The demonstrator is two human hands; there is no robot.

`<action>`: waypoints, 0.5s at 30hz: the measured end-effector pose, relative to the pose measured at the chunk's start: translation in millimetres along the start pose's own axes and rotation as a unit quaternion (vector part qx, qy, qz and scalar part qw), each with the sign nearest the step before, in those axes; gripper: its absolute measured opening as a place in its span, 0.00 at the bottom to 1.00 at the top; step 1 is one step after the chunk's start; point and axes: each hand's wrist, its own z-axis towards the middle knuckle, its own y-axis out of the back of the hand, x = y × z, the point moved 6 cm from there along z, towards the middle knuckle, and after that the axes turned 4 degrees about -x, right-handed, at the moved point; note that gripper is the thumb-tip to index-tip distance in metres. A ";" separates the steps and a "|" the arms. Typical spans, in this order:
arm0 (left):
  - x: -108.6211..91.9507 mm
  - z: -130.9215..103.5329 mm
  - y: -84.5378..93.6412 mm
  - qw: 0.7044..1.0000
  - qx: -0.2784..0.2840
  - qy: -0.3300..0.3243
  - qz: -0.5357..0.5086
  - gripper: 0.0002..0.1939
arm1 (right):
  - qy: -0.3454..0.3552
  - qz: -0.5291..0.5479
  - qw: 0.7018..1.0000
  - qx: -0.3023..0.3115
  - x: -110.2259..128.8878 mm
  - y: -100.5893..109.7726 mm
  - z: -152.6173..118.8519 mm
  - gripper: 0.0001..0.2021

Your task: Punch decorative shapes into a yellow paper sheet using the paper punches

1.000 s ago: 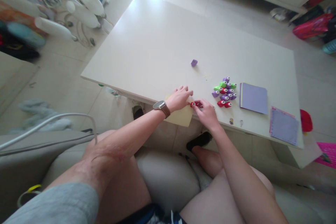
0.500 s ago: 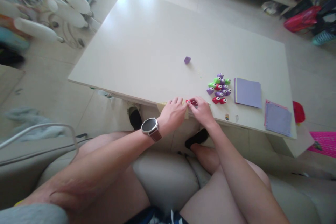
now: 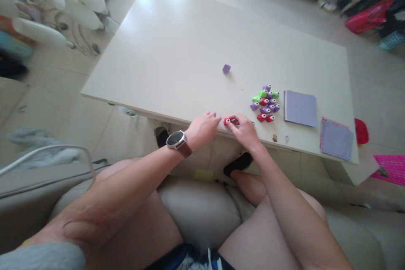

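Note:
My right hand is closed around a small red craft paper punch with a white button, at the table's front edge. A bit of something green and white shows beside that hand's fingers. Just left of the punch, my left hand, with a watch on its wrist, is by the same edge; its fingers are loosely bent and apart, with nothing visible in them. Below, between my legs, a yellow piece of paper shows near the sofa's front. More punches in purple, green and red are grouped to the right.
A single purple punch stands farther back on the white table, near tiny paper scraps. Toward the right lie a stack of purple paper and another paper pile. Two small cut-outs rest near the front edge.
The yellow paper has left my left hand and dropped below the table edge. My left hand has shifted slightly left, away from the red punch, which stays in my right hand.

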 end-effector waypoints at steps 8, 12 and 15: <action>26.7 3.0 16.8 1.000 -0.009 0.026 -0.009 0.15 | 0.189 -0.089 0.977 0.045 65.5 -10.4 -29.5 0.07; 26.0 3.3 25.9 1.000 -0.007 0.025 -0.008 0.15 | 0.223 -0.073 0.947 0.218 69.8 -61.1 -58.9 0.09; 27.8 -2.3 44.0 1.000 -0.004 0.026 -0.012 0.16 | 0.087 -0.050 0.949 0.297 33.6 -104.5 -77.6 0.11</action>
